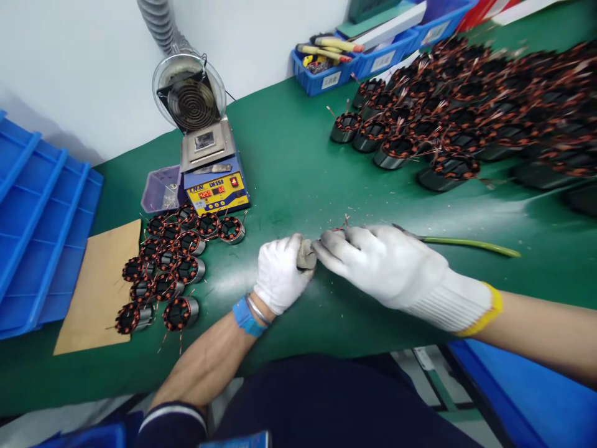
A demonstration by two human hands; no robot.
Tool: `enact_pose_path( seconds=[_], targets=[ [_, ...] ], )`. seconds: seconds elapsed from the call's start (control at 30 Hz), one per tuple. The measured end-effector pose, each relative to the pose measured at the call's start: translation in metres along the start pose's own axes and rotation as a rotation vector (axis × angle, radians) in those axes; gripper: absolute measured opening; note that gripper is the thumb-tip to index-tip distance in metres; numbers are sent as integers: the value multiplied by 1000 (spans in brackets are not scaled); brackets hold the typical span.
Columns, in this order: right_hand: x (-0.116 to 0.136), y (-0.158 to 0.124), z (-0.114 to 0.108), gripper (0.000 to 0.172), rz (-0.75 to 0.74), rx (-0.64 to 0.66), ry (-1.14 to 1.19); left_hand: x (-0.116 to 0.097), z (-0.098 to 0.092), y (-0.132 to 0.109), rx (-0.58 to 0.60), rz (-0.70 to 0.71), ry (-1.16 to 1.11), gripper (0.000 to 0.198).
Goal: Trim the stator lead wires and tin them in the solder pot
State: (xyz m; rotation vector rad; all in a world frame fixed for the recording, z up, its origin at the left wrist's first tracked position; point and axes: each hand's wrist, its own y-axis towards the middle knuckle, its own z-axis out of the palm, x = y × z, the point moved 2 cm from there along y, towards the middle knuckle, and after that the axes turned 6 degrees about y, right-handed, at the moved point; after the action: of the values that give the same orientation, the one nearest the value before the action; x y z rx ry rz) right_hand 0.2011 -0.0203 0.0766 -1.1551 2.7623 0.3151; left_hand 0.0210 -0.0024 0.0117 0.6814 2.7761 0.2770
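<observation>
Both my hands wear white knit gloves and meet over the green mat in front of me. My left hand is closed around a small grey wound stator, of which only one edge shows. My right hand pinches at the stator's top, where thin copper wire ends stick up. A tool with a green handle runs out from under my right hand to the right.
Several wound stators stand grouped at the left beside a brown card. A solder pot station with a fume hose stands behind them. A large pile of stators fills the right. Blue bins lie at far left and back.
</observation>
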Motion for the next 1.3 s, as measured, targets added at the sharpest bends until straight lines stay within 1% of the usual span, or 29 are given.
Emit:
enact_pose_path(
  seconds=[0.07, 0.13, 0.2, 0.27, 0.33, 0.37, 0.4, 0.47, 0.57, 0.63, 0.73, 0.77, 0.83, 0.93, 1.03, 1.1, 1.23, 1.3],
  targets=[
    [0, 3, 2, 39, 46, 38, 37, 0, 0, 1, -4, -5, -8, 46],
    [-2, 5, 2, 38, 67, 28, 28, 1, 1, 1, -7, -23, -26, 51],
    [-5, 6, -1, 36, 37, -43, -16, 3, 3, 1, -10, -57, -56, 56],
    [-12, 8, -7, 34, -36, -134, -74, 5, 6, 0, -13, -104, -90, 61],
    [-25, 18, -15, 34, -97, -214, -126, 6, 7, -1, -11, -159, -122, 66],
    [-34, 28, -21, 34, -101, -235, -144, 7, 7, -1, -7, -186, -140, 68],
    [-44, 41, -27, 35, -83, -241, -153, 8, 8, -1, 2, -209, -161, 71],
    [-64, 79, -42, 36, -12, -223, -136, 9, 9, -1, 21, -237, -221, 82],
    [-84, 155, -66, 37, 89, -177, -38, 12, 9, 0, 25, -303, -338, 104],
    [-89, 207, -75, 37, 97, -124, 0, 17, 9, 1, -2, -380, -421, 105],
    [-89, 272, -73, 40, 87, -86, 5, 21, 10, 1, -44, -446, -515, 92],
    [-88, 288, -69, 40, 74, -80, 6, 22, 11, 1, -48, -449, -531, 89],
    [-85, 311, -58, 38, 42, -62, 11, 23, 12, 1, -35, -445, -541, 87],
    [-80, 328, -44, 35, 6, -17, 25, 22, 14, 3, -6, -438, -530, 89],
    [-79, 331, -37, 33, 0, 21, 33, 22, 15, 5, 16, -428, -519, 86],
    [-82, 329, -39, 33, 41, 18, 49, 22, 15, 6, 21, -427, -516, 84],
    [-95, 324, -55, 35, 205, -28, 111, 21, 18, 6, 13, -427, -512, 84],
    [-101, 323, -64, 50, 290, -44, 151, 21, 18, 6, 17, -425, -511, 86]
  ],
)
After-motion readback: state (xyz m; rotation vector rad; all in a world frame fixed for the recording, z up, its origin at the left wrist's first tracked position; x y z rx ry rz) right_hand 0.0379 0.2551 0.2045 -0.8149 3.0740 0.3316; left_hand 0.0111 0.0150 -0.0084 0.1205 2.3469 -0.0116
